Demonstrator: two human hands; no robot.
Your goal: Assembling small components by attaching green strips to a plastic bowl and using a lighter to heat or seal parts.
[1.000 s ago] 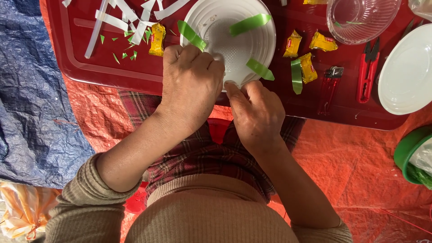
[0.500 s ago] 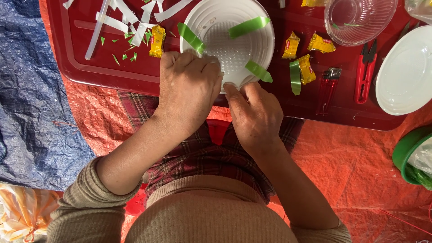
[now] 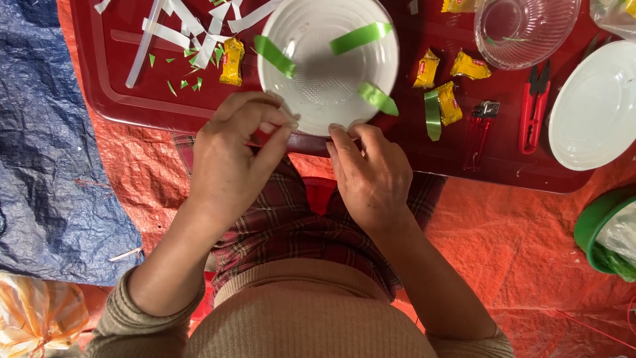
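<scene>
Down on the red tray (image 3: 132,99), looking from over the person's head, a white plastic bowl (image 3: 328,63) sits at the near edge with three green tape strips (image 3: 361,38) stuck on its inside wall and rim. Left hand (image 3: 232,159) has its fingers curled, fingertips pinched together right at the bowl's near rim, though I can't tell what's actually between them, maybe something tiny. Right hand (image 3: 371,176) has its fingertips pressed on the rim too, loosely bent, not clenched around anything I can make out. That bowl looks super light and thin, kinda flexy, so I'd guess it slides around easily and is best held by the rim, gently. Apart from the tape it's empty. Over to the right there's a clear glass bowl (image 3: 527,30) with just a scrap or two of green in it, and a second white bowl (image 3: 593,106) that looks empty. Scattered about: yellow wrapped candies (image 3: 232,61), white paper strips (image 3: 179,26), red snips (image 3: 533,106), a red lighter (image 3: 480,132). A green bucket (image 3: 599,232) with a plastic bag inside sits on the orange tarp (image 3: 530,252).
</scene>
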